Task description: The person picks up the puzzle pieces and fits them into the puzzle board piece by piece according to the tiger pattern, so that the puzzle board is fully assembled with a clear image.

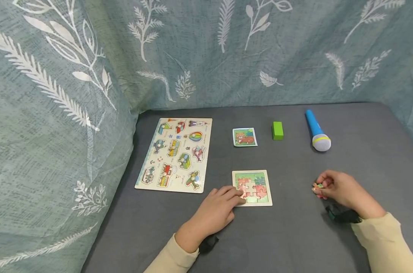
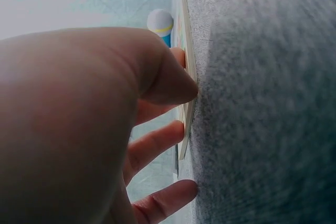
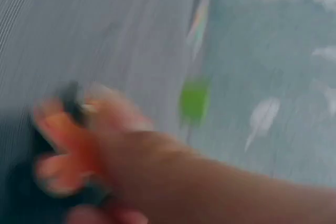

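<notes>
A small jigsaw puzzle (image 1: 269, 189) in a pale square frame lies flat on the table, partly filled, with bare gaps around its middle. My left hand (image 1: 216, 209) rests on its left side, fingertips on the pieces; the left wrist view has the thumb (image 2: 176, 80) touching the frame's edge (image 2: 190, 51). Off to the right, my right hand (image 1: 341, 189) pinches an orange-red jigsaw piece (image 1: 318, 190) just above the table. That piece (image 3: 73, 142) shows rounded knobs in the right wrist view, where blur hides whether more pieces are behind it.
A picture card (image 1: 245, 137) of a bear lies beyond the puzzle. Beside it stand a green block (image 1: 277, 131) and a blue toy microphone (image 1: 317, 131). A large vehicle peg board (image 1: 174, 155) lies at the left. A leaf-patterned cloth (image 1: 206, 83) borders the table's back and left.
</notes>
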A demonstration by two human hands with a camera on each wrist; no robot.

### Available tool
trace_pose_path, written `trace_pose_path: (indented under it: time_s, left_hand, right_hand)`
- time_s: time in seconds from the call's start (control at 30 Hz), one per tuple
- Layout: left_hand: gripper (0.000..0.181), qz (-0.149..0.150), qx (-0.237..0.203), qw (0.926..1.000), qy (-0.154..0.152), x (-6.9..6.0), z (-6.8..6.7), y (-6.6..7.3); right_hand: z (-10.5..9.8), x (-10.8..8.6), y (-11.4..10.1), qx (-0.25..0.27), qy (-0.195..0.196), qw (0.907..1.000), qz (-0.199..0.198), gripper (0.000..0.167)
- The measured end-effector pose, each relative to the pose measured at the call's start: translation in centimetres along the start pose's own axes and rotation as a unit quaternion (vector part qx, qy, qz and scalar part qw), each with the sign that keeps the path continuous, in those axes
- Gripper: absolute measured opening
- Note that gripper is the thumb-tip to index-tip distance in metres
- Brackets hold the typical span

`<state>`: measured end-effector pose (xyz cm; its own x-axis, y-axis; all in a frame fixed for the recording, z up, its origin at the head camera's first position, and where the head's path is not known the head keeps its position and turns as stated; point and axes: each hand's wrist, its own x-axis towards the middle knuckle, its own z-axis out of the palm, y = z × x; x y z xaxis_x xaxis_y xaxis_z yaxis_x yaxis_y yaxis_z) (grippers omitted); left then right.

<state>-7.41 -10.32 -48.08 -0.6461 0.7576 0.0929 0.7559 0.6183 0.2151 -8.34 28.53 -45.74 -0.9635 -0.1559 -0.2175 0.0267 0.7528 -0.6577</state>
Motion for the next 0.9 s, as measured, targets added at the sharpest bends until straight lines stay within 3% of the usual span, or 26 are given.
trace_pose_path:
  time_s: [0.13, 0.27, 0.4, 0.6, 0.9]
  left_hand:
    - [0.041, -0.003, -0.005, 1.0000, 0.001, -0.1, -0.1, -0.1]
    - [0.041, -0.002, -0.004, 1.0000, 0.004, 0.1, 0.0, 0.0]
    - [0.041, 0.004, 0.000, 1.0000, 0.001, 0.6, 0.1, 0.3]
    - [0.040, 0.013, 0.011, 0.9998, -0.005, 0.9, 0.2, 0.5]
    - [0.040, 0.009, -0.002, 1.0000, -0.001, 0.6, 0.4, 0.2]
  right_hand:
    - [3.1, 1.4, -4.1, 0.116, -0.006, 0.9912, -0.064, 0.010]
    - [5.7, 3.3, -7.9, 0.157, -0.017, 0.9840, -0.083, 0.008]
    - [7.5, 4.4, -9.4, 0.115, -0.014, 0.9895, -0.086, 0.011]
    - [8.9, 4.6, -9.5, 0.014, 0.025, 0.9965, -0.079, 0.017]
    - [9.8, 4.8, -9.5, -0.018, 0.049, 0.9959, -0.074, 0.017]
